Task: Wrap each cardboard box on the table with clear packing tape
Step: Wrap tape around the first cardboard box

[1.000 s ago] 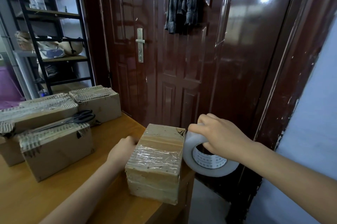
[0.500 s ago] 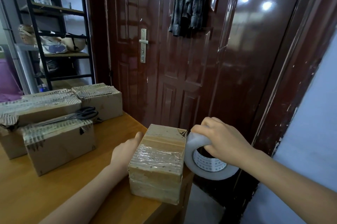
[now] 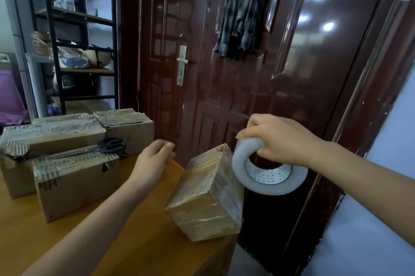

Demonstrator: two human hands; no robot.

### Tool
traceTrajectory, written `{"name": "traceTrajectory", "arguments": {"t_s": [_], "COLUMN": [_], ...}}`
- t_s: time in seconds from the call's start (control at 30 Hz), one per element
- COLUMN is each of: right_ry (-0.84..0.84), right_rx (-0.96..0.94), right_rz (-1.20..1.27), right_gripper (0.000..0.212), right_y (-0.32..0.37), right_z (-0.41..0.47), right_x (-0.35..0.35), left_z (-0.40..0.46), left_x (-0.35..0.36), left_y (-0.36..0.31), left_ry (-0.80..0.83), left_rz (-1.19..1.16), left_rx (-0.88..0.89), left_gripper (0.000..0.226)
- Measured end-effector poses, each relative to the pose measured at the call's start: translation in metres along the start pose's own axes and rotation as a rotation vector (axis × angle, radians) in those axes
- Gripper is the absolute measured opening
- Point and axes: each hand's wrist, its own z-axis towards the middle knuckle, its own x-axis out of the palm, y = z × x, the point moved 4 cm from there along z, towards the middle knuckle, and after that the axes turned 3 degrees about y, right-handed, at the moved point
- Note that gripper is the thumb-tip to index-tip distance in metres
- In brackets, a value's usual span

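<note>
Head view, and the box being wrapped [image 3: 206,194] sits at the right-hand corner of the tabletop [image 3: 139,244], tipped up on an edge with one corner pointing at the door [image 3: 224,87]. Shiny bands of clear film already cross its faces, so this one is well into its wrap. The right hand [image 3: 283,138] holds the tape roll [image 3: 268,169] just beside the box's far side, fingers curled over the top of the roll and through its core. A strip of tape probably runs from roll to box, but the film is clear and I cannot make it out. The left hand [image 3: 155,161] hangs over the tabletop just left of the box, fingers loose and holding nothing; it is blurred, so it is on the move.

Still to do, by the look of it: three more boxes [image 3: 74,183] are stacked at the left of the tabletop, torn corrugated edges showing and no obvious gloss of tape on them. A pair of scissors [image 3: 101,147] lies on top of that stack, ready for the cut. So one box is part-wrapped, and the bulk of the job is ahead.

Against half a second ago, the box sat flat then with the left hand pressed to its side; now it is tilted and turned, the left hand has come off it, and the roll rides higher.
</note>
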Motion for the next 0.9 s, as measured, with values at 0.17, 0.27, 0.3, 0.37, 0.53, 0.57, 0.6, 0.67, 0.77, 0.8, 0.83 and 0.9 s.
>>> {"name": "traceTrajectory", "arguments": {"t_s": [0.17,0.27,0.3,0.37,0.53,0.57,0.6,0.67,0.77,0.8,0.83,0.9], "right_ry": [0.149,0.233,0.252,0.259,0.142,0.114,0.087,0.012,-0.184,-0.261,-0.33,-0.441], "right_rx": [-0.067,-0.115,-0.13,-0.149,-0.173,-0.164,-0.152,-0.123,-0.085,-0.083,-0.082,-0.065], "right_rz": [-0.071,-0.092,-0.108,-0.15,-0.117,-0.077,-0.018,0.15,0.436,0.512,0.572,0.662], "right_gripper": [0.039,0.038,0.037,0.033,0.037,0.039,0.04,0.042,0.052,0.056,0.059,0.07], "right_y": [0.015,0.03,0.036,0.046,0.057,0.055,0.052,0.043,0.034,0.036,0.039,0.047], "right_z": [0.033,0.058,0.066,0.083,0.109,0.111,0.111,0.106,0.088,0.08,0.074,0.066], "right_x": [-0.011,-0.013,-0.013,-0.014,-0.014,-0.014,-0.016,-0.018,-0.008,0.0,0.009,0.031], "left_z": [-0.038,-0.06,-0.062,-0.06,-0.048,-0.045,-0.042,-0.035,-0.029,-0.029,-0.03,-0.033], "left_x": [0.021,0.04,0.043,0.044,0.033,0.031,0.029,0.024,0.018,0.017,0.018,0.022], "left_y": [-0.06,-0.071,-0.069,-0.06,-0.055,-0.054,-0.053,-0.05,-0.043,-0.042,-0.041,-0.039], "left_ry": [0.305,0.352,0.355,0.35,0.377,0.391,0.406,0.416,0.421,0.422,0.42,0.395], "left_rz": [0.31,0.851,0.955,1.07,1.188,1.206,1.211,1.193,1.138,1.135,1.144,1.187], "left_rx": [0.3,0.541,0.563,0.535,0.442,0.421,0.392,0.328,0.214,0.183,0.16,0.123], "left_gripper": [0.049,0.057,0.061,0.073,0.066,0.063,0.062,0.059,0.051,0.048,0.047,0.045]}}
